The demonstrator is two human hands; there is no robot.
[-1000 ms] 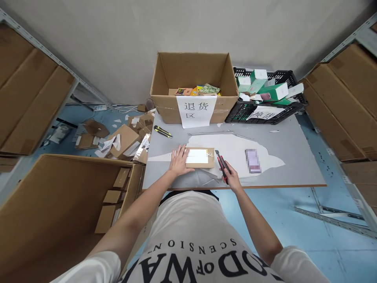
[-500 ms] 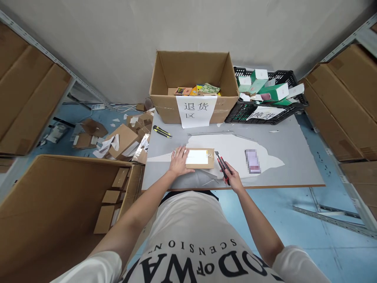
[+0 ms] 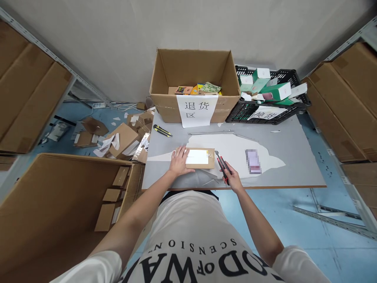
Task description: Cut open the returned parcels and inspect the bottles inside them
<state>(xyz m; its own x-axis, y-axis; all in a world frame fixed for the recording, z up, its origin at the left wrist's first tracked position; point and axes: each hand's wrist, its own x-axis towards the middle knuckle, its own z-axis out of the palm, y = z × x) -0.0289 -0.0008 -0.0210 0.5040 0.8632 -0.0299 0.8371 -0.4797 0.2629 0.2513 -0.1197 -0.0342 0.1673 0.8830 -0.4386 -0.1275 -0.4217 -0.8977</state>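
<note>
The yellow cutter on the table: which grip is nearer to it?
Left. The left grip is lower in view and slightly right of the yellow cutter; the right grip is much farther right.

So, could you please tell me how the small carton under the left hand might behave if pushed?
The small carton looks fairly stiff, with straight edges. Lying flat, it would probably slide rather than tip. Its boxy shape should keep it from rolling.

A plain grey wall (image 3: 118,31) rises behind the grey-topped table (image 3: 300,165); perforated metal racks (image 3: 38,45) stand on both sides above glossy blue flooring (image 3: 279,212).
</note>
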